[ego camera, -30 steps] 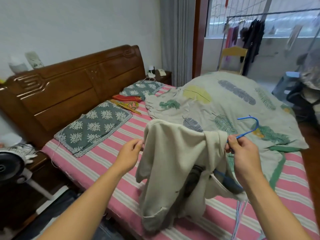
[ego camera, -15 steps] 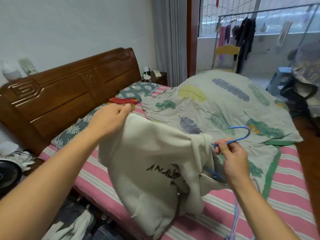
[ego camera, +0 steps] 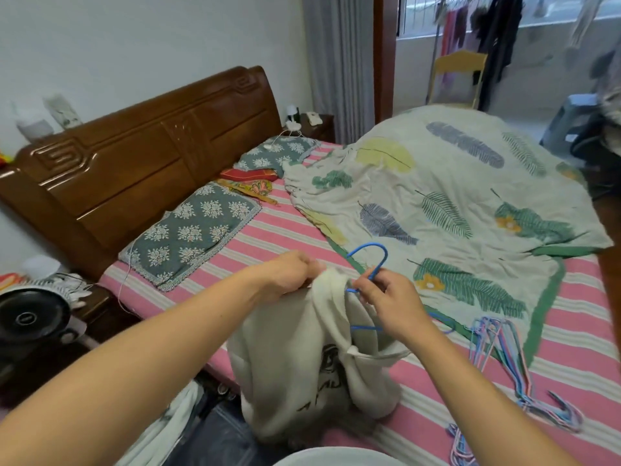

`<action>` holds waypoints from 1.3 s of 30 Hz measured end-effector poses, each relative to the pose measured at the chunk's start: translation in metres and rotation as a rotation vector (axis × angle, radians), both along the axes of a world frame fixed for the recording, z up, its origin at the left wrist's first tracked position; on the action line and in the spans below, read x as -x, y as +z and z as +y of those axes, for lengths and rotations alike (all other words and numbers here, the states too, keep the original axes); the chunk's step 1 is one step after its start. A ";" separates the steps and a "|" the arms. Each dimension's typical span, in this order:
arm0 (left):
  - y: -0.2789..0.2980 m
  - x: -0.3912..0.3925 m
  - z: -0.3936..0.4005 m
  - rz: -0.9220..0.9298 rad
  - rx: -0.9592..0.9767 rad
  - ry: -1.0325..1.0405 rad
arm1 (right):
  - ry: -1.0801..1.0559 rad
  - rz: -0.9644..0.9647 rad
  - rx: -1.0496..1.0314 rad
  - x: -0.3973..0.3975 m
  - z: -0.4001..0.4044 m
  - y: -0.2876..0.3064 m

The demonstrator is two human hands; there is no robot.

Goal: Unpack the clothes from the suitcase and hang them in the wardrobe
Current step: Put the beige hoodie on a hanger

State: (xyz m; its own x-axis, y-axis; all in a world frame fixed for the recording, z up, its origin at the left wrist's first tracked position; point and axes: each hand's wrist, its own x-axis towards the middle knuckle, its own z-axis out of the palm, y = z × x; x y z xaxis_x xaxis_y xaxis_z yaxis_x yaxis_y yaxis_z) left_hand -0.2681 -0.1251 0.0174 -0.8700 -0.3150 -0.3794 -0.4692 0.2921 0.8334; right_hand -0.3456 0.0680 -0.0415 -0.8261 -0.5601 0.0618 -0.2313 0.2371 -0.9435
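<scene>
A cream sweatshirt (ego camera: pixel 295 371) with dark lettering hangs over the near edge of the bed. My left hand (ego camera: pixel 289 274) grips the sweatshirt's top edge near the neck. My right hand (ego camera: pixel 386 301) pinches the neck of a blue wire hanger (ego camera: pixel 371 257), whose hook stands above the cloth while its body sits partly inside the garment. More clothes (ego camera: pixel 208 428), dark denim and a pale piece, lie low at the bed's foot. No suitcase or wardrobe shows.
A bundle of pastel wire hangers (ego camera: pixel 504 358) lies on the pink striped sheet (ego camera: pixel 268 237) to the right. A leaf-print quilt (ego camera: pixel 453 196) covers the far side. Wooden headboard (ego camera: pixel 141 156), pillows, and a black fan (ego camera: pixel 30 317) sit left.
My left hand came in from the far left to the sweatshirt's neck, right beside my right hand. The spread sweatshirt has gathered and now hangs narrower. The camera tilted down.
</scene>
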 end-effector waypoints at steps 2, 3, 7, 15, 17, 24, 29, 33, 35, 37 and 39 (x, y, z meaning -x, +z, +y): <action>0.009 -0.005 0.015 0.291 0.104 -0.068 | -0.062 -0.011 -0.074 0.006 -0.002 -0.008; 0.015 -0.013 0.024 0.382 0.256 -0.223 | -0.115 -0.013 -0.078 0.011 0.000 -0.009; 0.018 -0.048 0.041 0.425 1.141 -0.564 | -0.127 0.060 0.022 0.019 0.009 0.015; 0.029 -0.035 -0.005 0.001 0.492 -0.256 | -0.025 0.007 0.224 0.015 0.003 0.041; 0.025 -0.038 -0.012 -0.082 0.250 -0.225 | -0.007 0.007 0.213 0.012 0.003 0.037; 0.003 -0.041 0.004 0.269 0.699 -0.047 | -0.031 0.042 0.106 0.015 0.007 0.028; -0.014 -0.063 0.050 0.953 1.237 0.044 | -0.159 -0.001 0.052 0.035 0.002 0.020; -0.024 -0.070 0.036 0.880 1.448 -0.072 | -0.154 -0.027 0.223 0.043 0.008 0.038; -0.016 -0.069 0.015 0.840 1.389 -0.146 | -0.111 -0.018 0.272 0.042 0.008 0.048; 0.007 -0.065 0.001 0.815 1.285 -0.136 | -0.072 -0.016 0.294 0.038 0.007 0.053; 0.035 -0.061 -0.003 0.704 1.176 -0.103 | -0.056 -0.013 0.320 0.032 0.003 0.057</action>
State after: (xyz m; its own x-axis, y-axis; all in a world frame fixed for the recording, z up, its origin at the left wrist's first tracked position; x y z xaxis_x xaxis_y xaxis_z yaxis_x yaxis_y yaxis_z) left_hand -0.2072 -0.1283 0.0524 -0.8047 -0.0636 0.5903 0.0121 0.9923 0.1235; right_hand -0.3778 0.0713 0.0158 -0.8570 -0.4677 0.2164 -0.2136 -0.0597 -0.9751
